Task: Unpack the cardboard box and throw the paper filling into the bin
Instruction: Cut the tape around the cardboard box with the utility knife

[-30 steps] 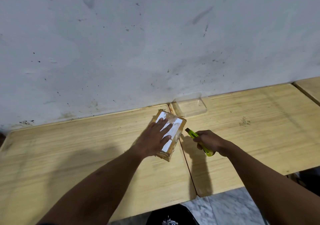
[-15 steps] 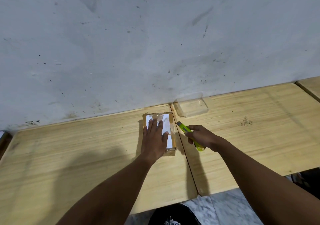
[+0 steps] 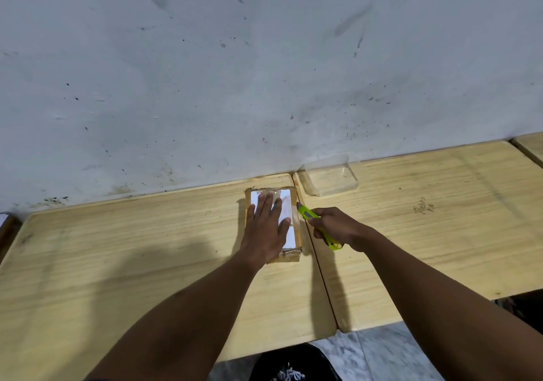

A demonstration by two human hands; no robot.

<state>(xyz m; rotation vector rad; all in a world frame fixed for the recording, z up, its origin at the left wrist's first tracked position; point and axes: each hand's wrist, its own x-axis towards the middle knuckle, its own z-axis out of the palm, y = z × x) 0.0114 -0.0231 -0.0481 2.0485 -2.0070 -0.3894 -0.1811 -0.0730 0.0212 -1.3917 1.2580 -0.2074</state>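
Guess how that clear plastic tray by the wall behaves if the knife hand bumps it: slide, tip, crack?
The clear plastic tray looks thin-walled and empty, so it is probably very light and would likely slide on the smooth wooden table at a nudge. It sits low and wide, so tipping seems unlikely. The thin walls would probably flex rather than crack.

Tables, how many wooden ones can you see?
3. One lies under the cardboard box at left; one at right carries the clear plastic tub; a third shows only its corner at far right.
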